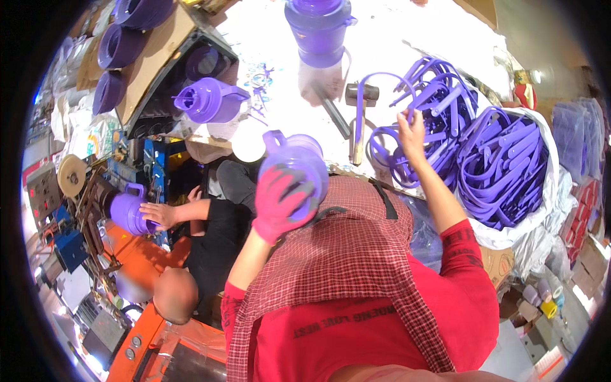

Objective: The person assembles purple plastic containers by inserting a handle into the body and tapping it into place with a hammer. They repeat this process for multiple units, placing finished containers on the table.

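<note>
My left hand (280, 200), in a pink and grey glove, grips a purple plastic jug (299, 162) held in front of my chest. My bare right hand (410, 134) reaches to the heap of purple plastic handles (433, 95) on the white table (388, 38) and pinches one of them. A large white sack (544, 210) to the right is filled with more purple handles (506, 172).
A finished purple jug with lid (318, 28) stands at the table's far side, another (210, 100) lies on its side at left. A hammer (359, 118) lies on the table. A seated person's hand (159, 215) presses a purple jug (129, 213) on a machine at left. Stacked purple jugs (118, 48) sit top left.
</note>
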Demonstrator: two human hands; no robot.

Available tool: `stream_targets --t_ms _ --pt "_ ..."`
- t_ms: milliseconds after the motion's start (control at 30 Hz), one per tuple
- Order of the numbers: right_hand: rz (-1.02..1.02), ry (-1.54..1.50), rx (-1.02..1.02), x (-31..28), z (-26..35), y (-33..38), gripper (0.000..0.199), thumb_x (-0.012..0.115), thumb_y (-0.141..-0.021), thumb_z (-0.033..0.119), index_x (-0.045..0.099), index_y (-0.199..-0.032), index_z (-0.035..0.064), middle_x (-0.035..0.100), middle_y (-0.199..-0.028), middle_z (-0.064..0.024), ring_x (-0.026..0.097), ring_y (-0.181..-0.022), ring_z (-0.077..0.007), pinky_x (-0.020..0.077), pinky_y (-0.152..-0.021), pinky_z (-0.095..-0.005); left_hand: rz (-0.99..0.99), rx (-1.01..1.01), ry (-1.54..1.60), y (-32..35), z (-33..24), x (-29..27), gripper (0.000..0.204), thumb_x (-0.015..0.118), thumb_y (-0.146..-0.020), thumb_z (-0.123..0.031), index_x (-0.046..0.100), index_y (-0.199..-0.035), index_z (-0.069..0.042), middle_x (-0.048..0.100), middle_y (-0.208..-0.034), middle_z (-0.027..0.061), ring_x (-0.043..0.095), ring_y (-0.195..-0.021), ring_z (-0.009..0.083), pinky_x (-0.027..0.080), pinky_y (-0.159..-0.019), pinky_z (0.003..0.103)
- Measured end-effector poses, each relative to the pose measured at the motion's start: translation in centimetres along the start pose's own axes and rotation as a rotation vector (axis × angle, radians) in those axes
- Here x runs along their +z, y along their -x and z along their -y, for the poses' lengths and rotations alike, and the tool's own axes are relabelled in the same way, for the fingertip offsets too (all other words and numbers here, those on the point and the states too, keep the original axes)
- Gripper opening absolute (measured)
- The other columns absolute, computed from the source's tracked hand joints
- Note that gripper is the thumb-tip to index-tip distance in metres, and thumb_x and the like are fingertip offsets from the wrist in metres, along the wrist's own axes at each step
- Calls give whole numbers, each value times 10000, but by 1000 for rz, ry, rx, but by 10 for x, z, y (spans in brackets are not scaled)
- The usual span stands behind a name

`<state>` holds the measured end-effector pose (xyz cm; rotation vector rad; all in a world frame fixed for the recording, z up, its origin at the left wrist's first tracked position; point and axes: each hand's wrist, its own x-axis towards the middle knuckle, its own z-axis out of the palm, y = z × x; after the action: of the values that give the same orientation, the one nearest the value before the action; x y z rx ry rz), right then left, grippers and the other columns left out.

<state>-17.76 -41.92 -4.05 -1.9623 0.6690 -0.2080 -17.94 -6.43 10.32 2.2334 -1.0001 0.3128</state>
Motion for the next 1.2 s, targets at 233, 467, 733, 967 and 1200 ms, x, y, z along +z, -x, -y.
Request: stream_targets --t_ms 233,467,733,967,1200 --pt "451 -1270 250 5 144 32 483 444 -1061 425 528 -1271 -2 329 -638 64 332 -416 -37 311 -360 -204 -177 -770 660 25 25 14 683 731 -789 -311 499 -1358 -15 557 -1304 155 549 -1156 308 451 -1006 419" --pt "707 -1035 611 106 100 61 367 516 -1043 261 518 -1307 6 350 -601 88 320 -445 -41 430 -525 -185 2 -956 850 28 73 30 480 444 -1049 -250 424 -1455 7 582 -1282 147 598 -1013 177 490 -887 300" --pt "760 -983 653 112 87 52 517 596 -998 197 436 -1436 -25 364 -606 92 356 -457 -32 433 -607 -142 -264 -1178 1243 30 69 42 432 519 -994 -145 466 -1379 43 631 -1209 137 618 -989 190 489 -903 303" --pt "779 -886 540 117 94 51 535 618 -979 189 449 -1435 -35 384 -626 79 357 -495 -32 405 -612 -152 -502 -1162 1443 37 62 49 507 541 -976 -173 422 -1418 45 594 -1211 133 580 -1094 196 470 -966 325" --pt "833 -545 443 107 85 44 557 684 -927 228 503 -1404 4 596 -902 6 540 -784 -62 442 -713 -200 -697 -1101 1893 64 75 85 462 548 -965 -117 442 -1394 17 630 -1148 127 608 -1131 247 449 -1064 389"
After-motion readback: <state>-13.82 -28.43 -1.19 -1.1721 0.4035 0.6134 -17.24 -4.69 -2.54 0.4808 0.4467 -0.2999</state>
